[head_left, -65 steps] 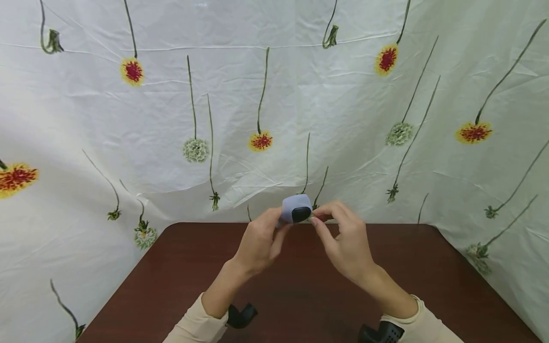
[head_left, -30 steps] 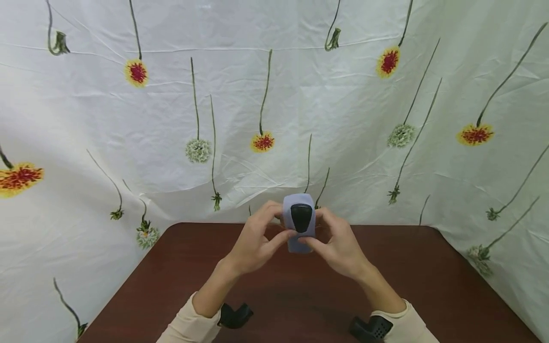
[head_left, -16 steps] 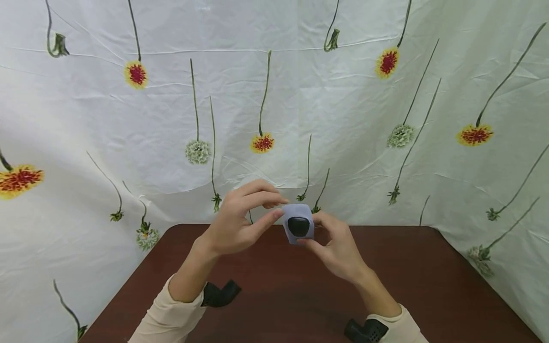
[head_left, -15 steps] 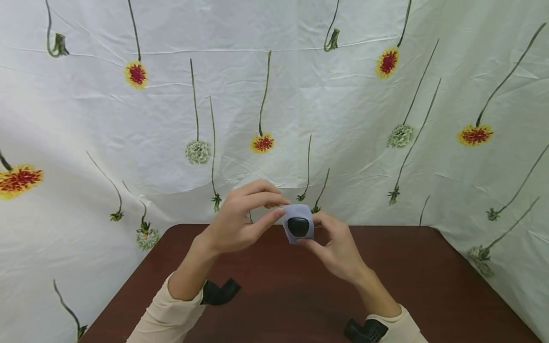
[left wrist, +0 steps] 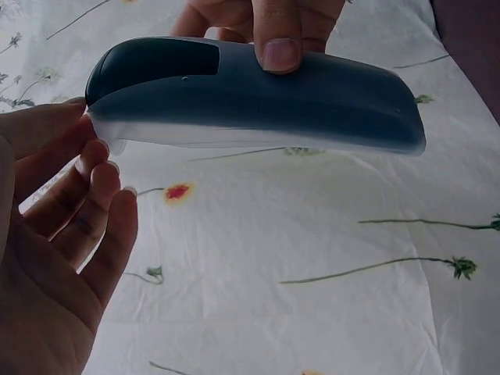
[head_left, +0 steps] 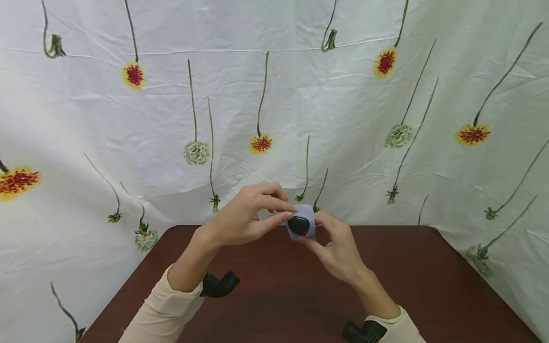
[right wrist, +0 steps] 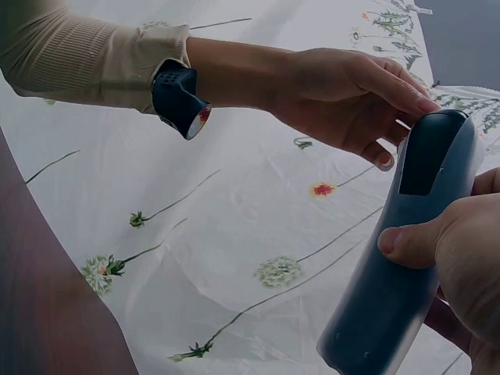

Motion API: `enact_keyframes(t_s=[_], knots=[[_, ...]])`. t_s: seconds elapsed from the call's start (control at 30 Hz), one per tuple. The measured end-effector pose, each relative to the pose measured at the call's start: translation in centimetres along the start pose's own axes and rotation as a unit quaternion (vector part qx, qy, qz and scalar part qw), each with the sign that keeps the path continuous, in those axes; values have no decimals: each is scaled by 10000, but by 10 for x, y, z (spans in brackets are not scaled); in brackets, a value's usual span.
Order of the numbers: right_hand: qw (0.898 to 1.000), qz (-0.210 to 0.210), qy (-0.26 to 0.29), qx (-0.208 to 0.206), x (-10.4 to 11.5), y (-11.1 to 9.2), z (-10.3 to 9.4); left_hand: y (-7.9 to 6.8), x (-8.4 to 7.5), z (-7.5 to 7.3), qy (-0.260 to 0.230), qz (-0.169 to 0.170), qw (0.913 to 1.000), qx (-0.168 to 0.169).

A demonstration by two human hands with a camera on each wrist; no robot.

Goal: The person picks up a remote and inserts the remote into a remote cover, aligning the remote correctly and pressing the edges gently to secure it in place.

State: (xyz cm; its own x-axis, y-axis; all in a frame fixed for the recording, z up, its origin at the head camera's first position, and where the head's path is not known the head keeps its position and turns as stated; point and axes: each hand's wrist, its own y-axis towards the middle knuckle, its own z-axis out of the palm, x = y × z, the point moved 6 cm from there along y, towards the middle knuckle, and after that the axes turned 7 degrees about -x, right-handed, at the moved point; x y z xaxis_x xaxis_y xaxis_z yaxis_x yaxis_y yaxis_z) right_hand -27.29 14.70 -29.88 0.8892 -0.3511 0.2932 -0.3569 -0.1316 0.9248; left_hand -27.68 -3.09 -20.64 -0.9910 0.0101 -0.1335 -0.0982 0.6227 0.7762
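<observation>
A long, rounded lavender-blue handheld device (head_left: pixel 306 210) with a black inset (head_left: pixel 299 226) at one end is held up above the table, that end towards me. My right hand (head_left: pixel 340 247) grips its body, thumb on the near face and fingers behind. With thumb and forefinger, my left hand (head_left: pixel 240 218) pinches the black end at its tip. In the left wrist view the device (left wrist: pixel 320 101) lies lengthwise, with a clear, pale edge along its underside. The right wrist view shows the right thumb (right wrist: pixel 414 244) pressing on the body just below the black part.
A dark red-brown table (head_left: pixel 274 305) spreads under the hands. Behind it hangs a white cloth (head_left: pixel 334 105) printed with flowers and stems. Black wrist-worn mounts (head_left: pixel 219 285) sit at both cuffs of the beige sleeves (head_left: pixel 163 309).
The device tilted upright in both hands, then tipped back so its black end faces me. The left hand moved left and up, then came in to the black end; the right kept its grip.
</observation>
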Motion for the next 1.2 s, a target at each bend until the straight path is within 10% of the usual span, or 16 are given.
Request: enact_keyframes(t_s=[0.27,0.53,1.2], knots=[[9995,-281,-57,-114,-1,1,-4,1,2,6,-432,-144,9975,538],[9968,-499,-551,-279,-1,0,-6,1,-6,12,673,-159,9941,831],[9963,-293,-791,-176,-4,-2,-4,-15,-10,28,2289,1214,9599,-1075]])
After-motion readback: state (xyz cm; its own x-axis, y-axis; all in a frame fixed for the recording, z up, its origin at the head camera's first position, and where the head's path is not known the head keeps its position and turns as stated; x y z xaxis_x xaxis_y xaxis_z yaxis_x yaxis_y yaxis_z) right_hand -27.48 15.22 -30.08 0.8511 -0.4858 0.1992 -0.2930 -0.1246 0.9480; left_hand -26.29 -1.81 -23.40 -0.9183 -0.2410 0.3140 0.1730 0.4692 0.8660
